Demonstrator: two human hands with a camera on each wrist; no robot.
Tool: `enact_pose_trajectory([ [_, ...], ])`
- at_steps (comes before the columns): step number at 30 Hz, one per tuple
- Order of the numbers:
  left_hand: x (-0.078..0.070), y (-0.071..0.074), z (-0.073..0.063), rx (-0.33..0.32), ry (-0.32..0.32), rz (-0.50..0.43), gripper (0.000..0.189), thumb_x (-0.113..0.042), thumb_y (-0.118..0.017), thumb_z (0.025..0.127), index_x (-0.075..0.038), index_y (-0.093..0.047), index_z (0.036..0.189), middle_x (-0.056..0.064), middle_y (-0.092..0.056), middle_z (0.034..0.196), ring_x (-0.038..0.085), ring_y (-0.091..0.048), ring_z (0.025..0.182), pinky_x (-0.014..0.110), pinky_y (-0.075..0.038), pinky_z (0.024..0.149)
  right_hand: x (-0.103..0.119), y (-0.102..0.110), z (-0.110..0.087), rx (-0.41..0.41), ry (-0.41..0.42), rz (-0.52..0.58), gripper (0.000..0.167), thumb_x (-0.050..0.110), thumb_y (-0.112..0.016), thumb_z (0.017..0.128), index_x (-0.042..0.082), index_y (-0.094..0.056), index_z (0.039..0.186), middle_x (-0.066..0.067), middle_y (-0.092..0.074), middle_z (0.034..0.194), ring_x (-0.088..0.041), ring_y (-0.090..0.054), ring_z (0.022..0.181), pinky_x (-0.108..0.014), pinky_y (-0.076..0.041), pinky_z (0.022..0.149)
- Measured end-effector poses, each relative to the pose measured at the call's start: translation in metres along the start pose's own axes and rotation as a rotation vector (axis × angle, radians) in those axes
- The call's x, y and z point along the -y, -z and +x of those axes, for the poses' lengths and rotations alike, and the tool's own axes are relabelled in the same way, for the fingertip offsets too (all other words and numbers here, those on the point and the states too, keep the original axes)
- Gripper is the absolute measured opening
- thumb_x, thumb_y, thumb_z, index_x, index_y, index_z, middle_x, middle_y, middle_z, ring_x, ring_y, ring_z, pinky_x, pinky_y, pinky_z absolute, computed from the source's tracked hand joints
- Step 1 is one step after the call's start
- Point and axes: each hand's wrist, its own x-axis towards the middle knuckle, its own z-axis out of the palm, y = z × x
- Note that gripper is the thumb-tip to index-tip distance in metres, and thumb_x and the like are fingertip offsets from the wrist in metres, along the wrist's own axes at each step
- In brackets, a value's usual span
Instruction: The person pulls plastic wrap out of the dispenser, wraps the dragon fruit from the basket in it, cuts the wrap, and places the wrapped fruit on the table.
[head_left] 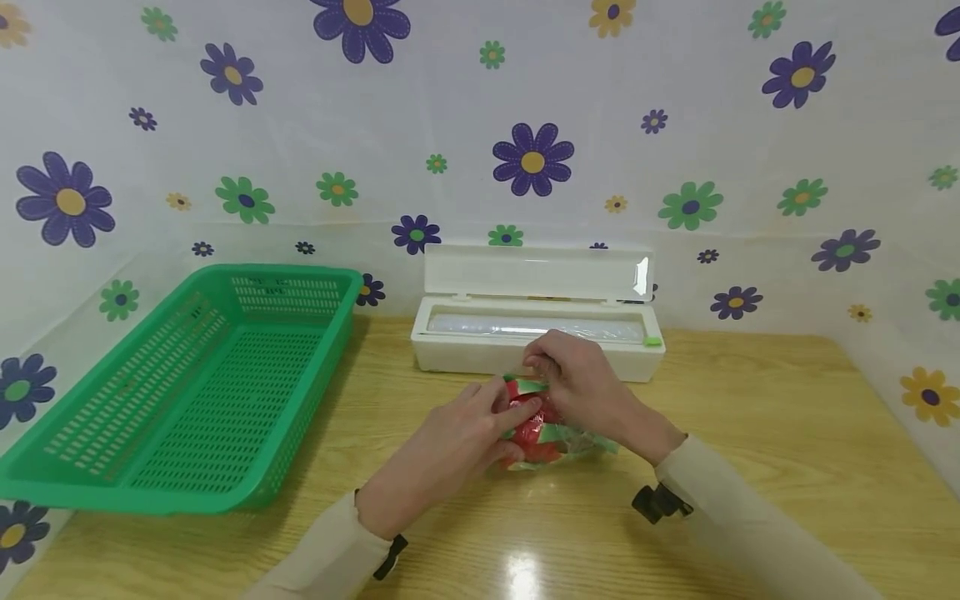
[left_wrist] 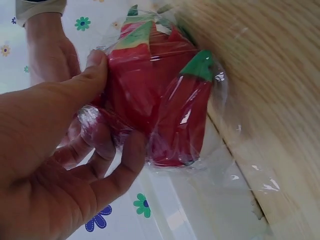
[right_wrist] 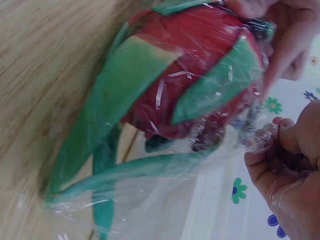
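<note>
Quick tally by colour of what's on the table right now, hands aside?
Green: 1, the basket
White: 1, the open cling film dispenser
Red and green: 1, the film-wrapped toy dragon fruit, held by left hand and right hand
Total: 3

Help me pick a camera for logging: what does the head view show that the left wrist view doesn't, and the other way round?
Only the head view shows the green basket and the open white wrap dispenser. Only the left wrist view shows the clear film bunched past the fruit's end. Both show the left hand and right hand holding the wrapped red-and-green toy fruit on the wooden table.
</note>
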Motion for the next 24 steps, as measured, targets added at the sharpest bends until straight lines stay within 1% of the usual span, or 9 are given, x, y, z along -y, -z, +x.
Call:
enact_pose_trajectory([
  [4, 0.001, -0.001, 0.001, -0.029, -0.011, 0.007, 0.053, -0.038, -0.074, 0.089, -0.021, -0.065, 0.139, 0.001, -0.053, 0.102, 0.010, -0.045, 0.086, 0.015, -0.045, 0.068, 0.002, 0.002, -0.002, -0.016, 0.057, -0.001, 0.005, -0.003, -0.068, 0.094, 0.002, -0.067, 0.093, -0.007, -0.069, 0.084, -0.012, -0.059, 0.074, -0.025, -0.054, 0.069],
  [7, 0.001, -0.002, 0.002, -0.044, -0.016, 0.016, 0.055, -0.040, -0.074, 0.088, -0.022, -0.065, 0.139, 0.001, -0.054, 0.100, 0.010, -0.046, 0.086, 0.015, -0.044, 0.069, 0.003, 0.003, -0.005, -0.017, 0.110, -0.006, 0.007, -0.005, -0.068, 0.093, 0.002, -0.067, 0.093, -0.006, -0.068, 0.084, -0.010, -0.057, 0.073, -0.023, -0.053, 0.067],
  [9, 0.000, -0.002, 0.002, -0.043, -0.011, 0.021, 0.056, -0.042, -0.074, 0.088, -0.023, -0.065, 0.139, 0.001, -0.054, 0.099, 0.010, -0.045, 0.085, 0.015, -0.043, 0.069, 0.003, 0.003, -0.008, -0.029, 0.157, -0.020, 0.009, -0.008, -0.069, 0.091, 0.001, -0.067, 0.093, -0.007, -0.068, 0.083, -0.010, -0.056, 0.071, -0.022, -0.052, 0.064],
  [13, 0.000, -0.005, 0.002, -0.063, -0.007, 0.031, 0.054, -0.043, -0.075, 0.087, -0.024, -0.067, 0.137, 0.001, -0.054, 0.095, 0.011, -0.044, 0.083, 0.017, -0.041, 0.070, 0.009, 0.005, -0.015, -0.030, 0.207, -0.042, 0.013, -0.011, -0.071, 0.088, 0.000, -0.067, 0.093, -0.008, -0.069, 0.085, -0.011, -0.058, 0.073, -0.021, -0.053, 0.064],
  [15, 0.000, -0.007, 0.002, -0.089, -0.015, 0.041, 0.053, -0.043, -0.075, 0.086, -0.023, -0.069, 0.134, 0.001, -0.053, 0.094, 0.011, -0.045, 0.082, 0.018, -0.041, 0.070, 0.011, 0.006, -0.019, -0.028, 0.212, -0.053, 0.014, -0.012, -0.071, 0.087, 0.000, -0.067, 0.094, -0.007, -0.069, 0.087, -0.011, -0.059, 0.075, -0.021, -0.055, 0.066],
  [18, 0.000, -0.009, 0.002, -0.119, -0.019, 0.025, 0.051, -0.042, -0.077, 0.085, -0.021, -0.071, 0.130, 0.002, -0.053, 0.092, 0.012, -0.046, 0.081, 0.018, -0.042, 0.069, 0.012, 0.005, -0.026, -0.033, 0.215, -0.064, 0.017, -0.013, -0.070, 0.086, 0.001, -0.067, 0.094, -0.006, -0.068, 0.088, -0.011, -0.060, 0.077, -0.020, -0.055, 0.067],
  [21, 0.000, -0.009, 0.002, -0.127, -0.005, -0.030, 0.049, -0.039, -0.079, 0.084, -0.020, -0.072, 0.129, 0.002, -0.054, 0.091, 0.012, -0.046, 0.081, 0.017, -0.043, 0.068, 0.010, 0.003, -0.031, -0.040, 0.201, -0.058, 0.017, -0.012, -0.071, 0.087, 0.002, -0.068, 0.095, -0.004, -0.067, 0.087, -0.010, -0.060, 0.075, -0.018, -0.054, 0.065],
  [24, 0.001, -0.010, 0.002, -0.131, 0.013, -0.100, 0.049, -0.036, -0.080, 0.084, -0.021, -0.071, 0.130, 0.001, -0.058, 0.093, 0.012, -0.048, 0.083, 0.018, -0.046, 0.070, 0.008, 0.000, -0.035, -0.047, 0.154, -0.010, 0.015, -0.010, -0.070, 0.089, 0.003, -0.070, 0.097, -0.004, -0.069, 0.087, -0.009, -0.062, 0.074, -0.017, -0.054, 0.065],
])
